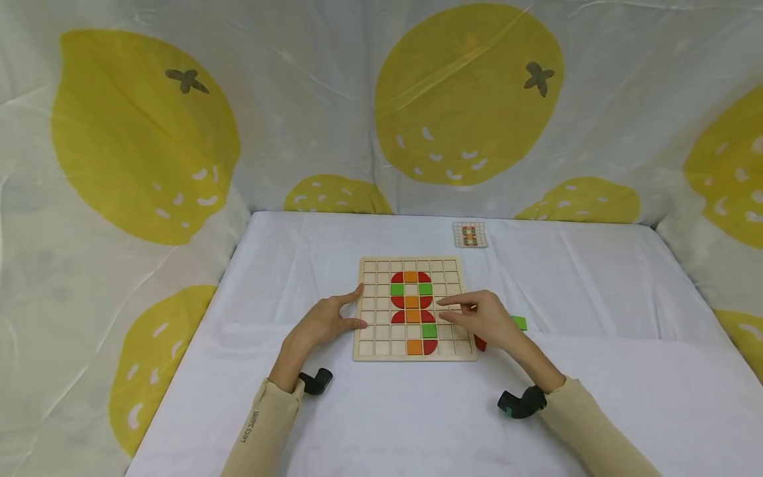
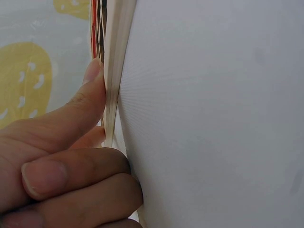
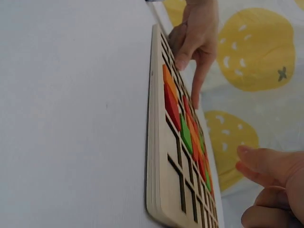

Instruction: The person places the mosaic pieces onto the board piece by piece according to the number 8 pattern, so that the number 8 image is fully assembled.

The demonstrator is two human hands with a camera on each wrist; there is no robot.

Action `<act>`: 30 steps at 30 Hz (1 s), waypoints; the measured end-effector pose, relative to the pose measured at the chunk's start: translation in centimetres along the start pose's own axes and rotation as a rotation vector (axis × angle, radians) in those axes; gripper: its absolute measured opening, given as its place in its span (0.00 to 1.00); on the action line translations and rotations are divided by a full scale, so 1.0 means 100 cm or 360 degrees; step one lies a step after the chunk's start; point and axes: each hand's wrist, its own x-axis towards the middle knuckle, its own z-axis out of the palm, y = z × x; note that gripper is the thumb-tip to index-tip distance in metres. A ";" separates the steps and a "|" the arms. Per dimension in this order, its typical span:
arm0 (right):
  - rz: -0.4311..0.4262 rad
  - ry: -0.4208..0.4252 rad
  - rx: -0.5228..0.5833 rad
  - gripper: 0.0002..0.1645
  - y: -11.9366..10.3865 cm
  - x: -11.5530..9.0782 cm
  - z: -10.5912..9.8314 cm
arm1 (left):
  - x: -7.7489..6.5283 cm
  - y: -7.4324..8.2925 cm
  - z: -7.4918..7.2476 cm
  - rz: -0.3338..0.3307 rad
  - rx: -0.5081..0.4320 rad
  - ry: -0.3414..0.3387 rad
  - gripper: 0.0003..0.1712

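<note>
A wooden grid board (image 1: 372, 348) lies on the table, with red, orange and green tiles set in its middle columns. Lowest among them are a green square (image 1: 428, 330), an orange square (image 1: 414, 347) and a red rounded tile (image 1: 430, 347). My left hand (image 1: 322, 322) is at the board's left edge, thumb and index finger spread and touching the frame; its other fingers are curled in the left wrist view. Over the board's right columns is my right hand (image 1: 485, 321), thumb and index finger extended with a gap between the tips and nothing visible in it.
Beside the board's right edge lies a red piece (image 1: 480, 343), partly hidden by my right hand. A green tile (image 1: 520, 322) rests farther right, behind the wrist. Behind the board is a small pattern card (image 1: 469, 234). White cloth (image 1: 405, 417) covers the table; lemon-print curtains surround it.
</note>
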 end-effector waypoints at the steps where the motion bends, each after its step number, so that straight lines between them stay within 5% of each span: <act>1: 0.0010 0.0012 -0.0012 0.17 0.003 -0.002 -0.004 | 0.000 0.000 0.000 -0.0004 -0.0003 0.0001 0.50; 30: 0.0180 0.0249 -0.0227 0.19 0.067 -0.063 -0.068 | 0.000 -0.001 0.000 0.0031 -0.0017 0.0005 0.50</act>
